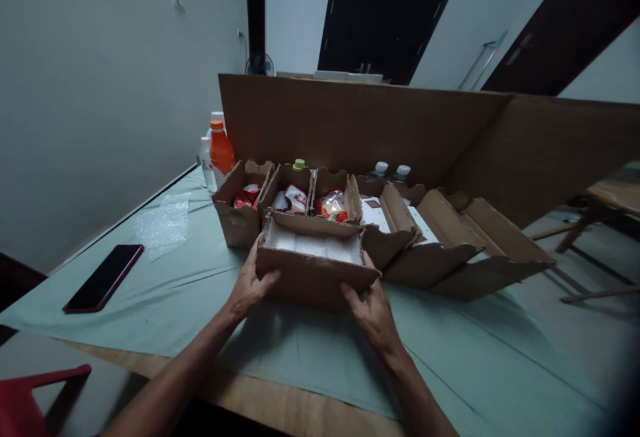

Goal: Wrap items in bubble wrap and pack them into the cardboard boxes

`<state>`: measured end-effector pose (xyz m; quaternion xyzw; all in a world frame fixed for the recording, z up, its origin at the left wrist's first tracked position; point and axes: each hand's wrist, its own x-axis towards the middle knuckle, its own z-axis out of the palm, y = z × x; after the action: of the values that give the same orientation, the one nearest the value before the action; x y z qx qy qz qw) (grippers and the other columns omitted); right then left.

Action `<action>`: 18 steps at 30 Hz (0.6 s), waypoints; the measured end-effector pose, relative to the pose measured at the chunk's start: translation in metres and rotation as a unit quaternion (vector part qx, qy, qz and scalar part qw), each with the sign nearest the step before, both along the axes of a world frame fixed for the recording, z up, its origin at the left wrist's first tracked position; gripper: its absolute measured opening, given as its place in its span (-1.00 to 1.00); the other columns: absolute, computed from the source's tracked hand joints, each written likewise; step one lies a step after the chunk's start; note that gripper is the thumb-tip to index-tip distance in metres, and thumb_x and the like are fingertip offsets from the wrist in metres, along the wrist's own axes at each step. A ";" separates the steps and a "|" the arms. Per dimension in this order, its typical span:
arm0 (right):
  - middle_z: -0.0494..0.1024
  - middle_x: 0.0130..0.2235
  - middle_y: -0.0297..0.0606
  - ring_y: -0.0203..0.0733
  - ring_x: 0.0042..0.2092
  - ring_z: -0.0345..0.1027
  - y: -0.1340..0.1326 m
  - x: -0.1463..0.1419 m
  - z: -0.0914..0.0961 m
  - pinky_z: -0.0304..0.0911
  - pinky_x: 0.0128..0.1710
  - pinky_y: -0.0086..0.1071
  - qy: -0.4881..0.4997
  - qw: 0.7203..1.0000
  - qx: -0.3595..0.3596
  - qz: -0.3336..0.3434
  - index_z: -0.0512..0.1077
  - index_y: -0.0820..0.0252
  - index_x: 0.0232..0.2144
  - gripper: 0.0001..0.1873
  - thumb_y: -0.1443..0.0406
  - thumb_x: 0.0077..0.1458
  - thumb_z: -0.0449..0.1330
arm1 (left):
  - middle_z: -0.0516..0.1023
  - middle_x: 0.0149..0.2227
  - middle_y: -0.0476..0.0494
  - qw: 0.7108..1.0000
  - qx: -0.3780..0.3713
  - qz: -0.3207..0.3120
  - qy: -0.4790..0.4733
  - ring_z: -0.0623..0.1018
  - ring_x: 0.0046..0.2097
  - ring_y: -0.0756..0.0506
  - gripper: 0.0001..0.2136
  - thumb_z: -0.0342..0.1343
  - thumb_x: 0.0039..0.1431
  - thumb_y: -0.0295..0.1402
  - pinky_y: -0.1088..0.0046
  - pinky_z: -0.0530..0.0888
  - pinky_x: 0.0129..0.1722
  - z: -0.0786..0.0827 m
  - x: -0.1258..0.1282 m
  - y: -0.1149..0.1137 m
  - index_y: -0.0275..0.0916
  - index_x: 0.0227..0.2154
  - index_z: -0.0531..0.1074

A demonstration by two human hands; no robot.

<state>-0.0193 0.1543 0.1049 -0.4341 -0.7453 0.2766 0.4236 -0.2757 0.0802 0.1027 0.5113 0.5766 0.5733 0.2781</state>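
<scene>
A small open cardboard box [310, 276] with white padding inside sits at the near middle of the table. My left hand [247, 284] grips its left end, fingers wrapped round the corner. My right hand [373, 307] holds its right end, thumb on the rim. Just behind it stand three similar boxes [239, 214] filled with red and white packets. To their right lie several more cardboard boxes [440, 244], tipped and mostly holding white sheets.
A green cloth [475, 357] covers the table. A dark phone [104, 277] and bubble wrap [163, 224] lie at the left. An orange bottle [221, 147] and other bottles stand behind the boxes. A tall cardboard sheet [375, 124] walls the back. A red chair [20, 404] is at the near left.
</scene>
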 end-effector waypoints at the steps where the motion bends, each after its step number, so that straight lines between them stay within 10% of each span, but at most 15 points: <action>1: 0.19 0.38 0.02 0.07 0.39 0.07 -0.008 0.002 -0.003 0.06 0.34 0.03 0.002 1.000 0.006 -0.006 0.07 0.15 0.39 -0.18 -0.01 0.21 0.19 | 0.37 0.27 -0.34 1.000 0.005 0.007 -0.003 0.29 0.35 -0.33 -0.21 0.16 0.16 -0.06 0.03 0.24 0.34 -0.005 0.005 -0.007 -0.25 0.37 0.03; 7: 0.14 0.41 -0.11 0.12 0.38 0.08 -0.099 0.026 -0.025 0.23 0.28 -0.02 -0.031 0.996 0.075 0.040 -0.08 0.01 0.44 -0.19 0.16 0.27 0.15 | 0.26 0.37 -0.01 0.988 -0.025 0.128 0.077 0.24 0.37 -0.46 -0.24 0.21 0.10 -0.04 -0.17 0.35 0.28 -0.058 0.009 -0.136 0.20 0.36 0.07; 10: 0.13 0.41 -0.10 0.14 0.37 0.10 -0.116 0.008 -0.025 0.25 0.28 -0.03 -0.028 0.995 0.067 0.073 -0.07 0.04 0.44 -0.18 0.15 0.25 0.17 | 0.22 0.37 0.25 0.964 -0.107 0.228 0.090 0.24 0.36 -0.51 -0.30 0.17 0.10 0.02 -0.33 0.42 0.18 -0.057 -0.003 -0.174 0.47 0.30 0.05; 18: 0.26 0.36 -0.08 0.11 0.35 0.16 -0.052 0.011 0.007 0.18 0.30 -0.02 0.061 0.997 0.018 -0.031 0.14 0.11 0.37 -0.22 0.02 0.20 0.21 | 0.19 0.40 -0.25 0.999 0.025 0.038 0.006 0.22 0.39 -0.37 -0.23 0.14 0.20 -0.14 -0.03 0.27 0.35 0.020 0.021 -0.062 -0.14 0.40 -0.05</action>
<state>-0.0087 0.1026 0.1121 -0.4319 -0.7089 0.2762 0.4844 -0.2551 0.0179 0.1231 0.4991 0.5829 0.5946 0.2399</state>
